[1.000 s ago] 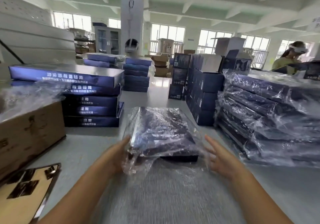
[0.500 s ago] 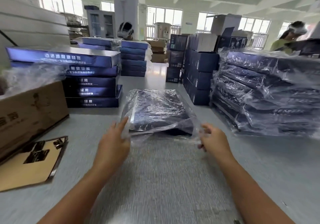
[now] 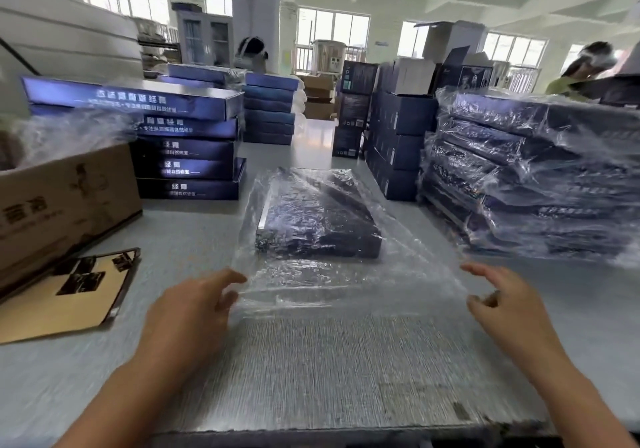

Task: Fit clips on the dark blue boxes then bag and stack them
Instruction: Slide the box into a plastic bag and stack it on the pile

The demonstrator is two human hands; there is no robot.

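So both hands hover over the surface [image 3: 571, 309] with loose, spread fingers: left hand [image 3: 188, 312] touching the bag [image 3: 332, 285] edge, right hand [image 3: 502, 305] holding nothing, bagged box [image 3: 317, 222] between.

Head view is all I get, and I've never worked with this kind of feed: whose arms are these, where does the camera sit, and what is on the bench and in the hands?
There is no machine here. The picture comes from a camera worn on a person's head, looking forward and down, so the two bare arms are that person's own.

On the grey table in front lies a dark blue box already inside a clear plastic bag, whose open end faces the person. The left hand touches the bag's near left edge. The right hand hovers by the right edge with fingers loosely spread and holds nothing.

To the right stands a stack of bagged boxes. To the left are a stack of unbagged boxes, a cardboard carton and a flat card with dark clips.
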